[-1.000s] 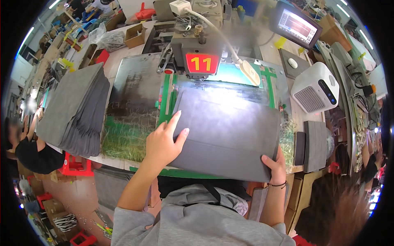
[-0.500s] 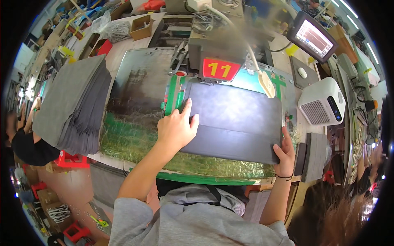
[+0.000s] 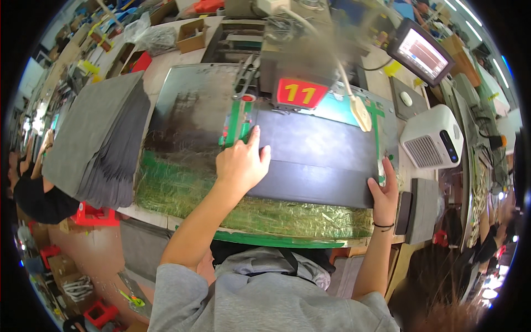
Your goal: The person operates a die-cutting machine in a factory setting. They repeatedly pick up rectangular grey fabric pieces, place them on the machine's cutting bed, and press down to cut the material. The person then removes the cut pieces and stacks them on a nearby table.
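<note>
A dark grey leather-like sheet [image 3: 326, 182] lies flat on the metal worktop, with a crease running across its near part. Its far edge is under the machine head [image 3: 301, 93], which bears a red and yellow label. At its left edge my left hand [image 3: 241, 166] rests with index finger and thumb stretched out, the index tip beside a green taped strip [image 3: 234, 127]. Against the right edge lies my right hand [image 3: 385, 193], thumb and index finger spread apart around the corner. Some fingers of both hands are hidden.
A tall stack of grey sheets [image 3: 91, 133] stands at the left. To the right are a white box-shaped fan [image 3: 432, 138], a mouse [image 3: 406, 98], a tilted screen [image 3: 421, 52] and grey blocks [image 3: 422, 210]. A white cable with a switch [image 3: 360, 113] hangs over the sheet.
The dark sheet has slid a little away from me, farther under the machine head. Both hands have moved forward with it, still at its left and right edges.
</note>
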Action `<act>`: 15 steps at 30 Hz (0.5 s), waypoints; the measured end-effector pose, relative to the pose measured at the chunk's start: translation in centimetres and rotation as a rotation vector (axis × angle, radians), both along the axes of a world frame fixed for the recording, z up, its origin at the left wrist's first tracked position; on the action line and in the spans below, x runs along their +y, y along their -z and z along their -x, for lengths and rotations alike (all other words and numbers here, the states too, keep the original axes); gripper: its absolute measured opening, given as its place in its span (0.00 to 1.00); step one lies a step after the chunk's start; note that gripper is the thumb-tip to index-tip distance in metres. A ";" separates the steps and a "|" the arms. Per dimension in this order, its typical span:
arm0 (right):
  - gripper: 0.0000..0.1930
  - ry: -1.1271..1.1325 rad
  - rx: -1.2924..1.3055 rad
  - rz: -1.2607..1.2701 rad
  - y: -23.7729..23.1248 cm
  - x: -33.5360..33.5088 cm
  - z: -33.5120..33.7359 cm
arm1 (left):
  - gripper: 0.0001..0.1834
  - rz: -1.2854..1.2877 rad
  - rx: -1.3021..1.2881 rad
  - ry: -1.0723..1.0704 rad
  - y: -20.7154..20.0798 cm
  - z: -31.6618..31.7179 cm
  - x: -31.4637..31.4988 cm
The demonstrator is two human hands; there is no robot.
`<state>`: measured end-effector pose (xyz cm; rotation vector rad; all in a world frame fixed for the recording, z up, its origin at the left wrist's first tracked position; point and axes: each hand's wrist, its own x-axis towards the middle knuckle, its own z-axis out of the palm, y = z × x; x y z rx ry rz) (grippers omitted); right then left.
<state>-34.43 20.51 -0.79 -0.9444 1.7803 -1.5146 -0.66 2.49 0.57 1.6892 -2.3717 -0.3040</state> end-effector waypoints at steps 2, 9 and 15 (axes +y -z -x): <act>0.33 0.000 0.189 -0.166 -1.4 -0.2 -0.3 | 0.32 -0.006 -0.027 -0.017 -0.2 0.2 0.0; 0.29 -0.054 0.251 -0.118 -0.4 -1.9 1.0 | 0.32 -0.108 -0.088 -0.039 -1.8 0.5 0.0; 0.28 -0.045 0.294 -0.154 0.0 -1.9 1.3 | 0.33 -0.102 -0.100 -0.043 -1.6 0.5 -0.2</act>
